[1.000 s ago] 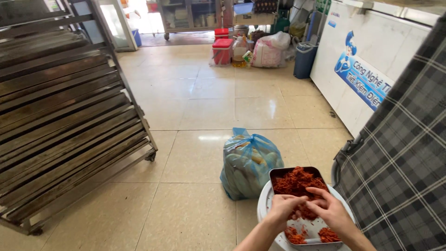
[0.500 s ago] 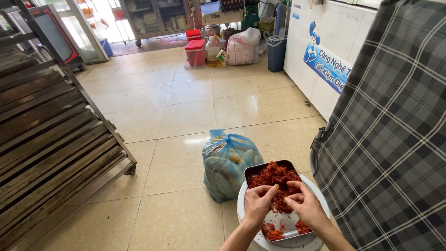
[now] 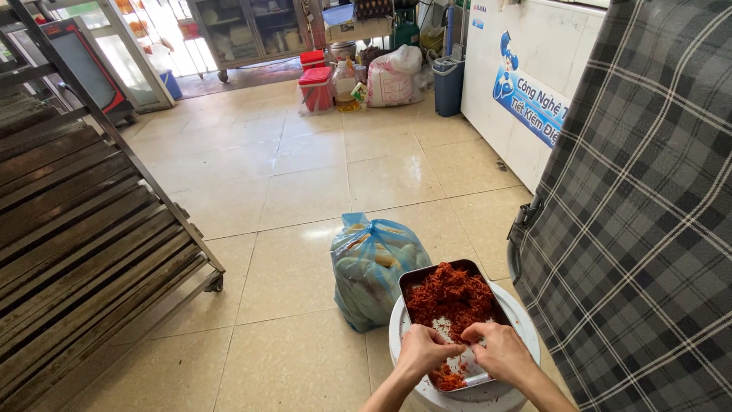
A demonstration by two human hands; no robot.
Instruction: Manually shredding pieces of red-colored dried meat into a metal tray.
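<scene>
Glossy beige tiled floor (image 3: 305,175); dark metal rack (image 3: 76,229) left; white cabinet (image 3: 511,91) right.

One head-worn camera looks steeply down and forward; the hands (image 3: 465,355) sit close at the bottom edge, the tiled floor (image 3: 305,175) stretching far ahead.

Place: you stand in the back room of a food shop or bakery.
Rack: a tall metal tray rack (image 3: 84,252) fills your left side.
Floor: pale glossy tiles (image 3: 305,175) run to glass doors (image 3: 145,46).
Cold storage: a white chest freezer (image 3: 518,99) stands at your right.
Stock: sacks (image 3: 393,76), red tubs (image 3: 316,84) and a glass cabinet (image 3: 244,30) line the far wall.
</scene>
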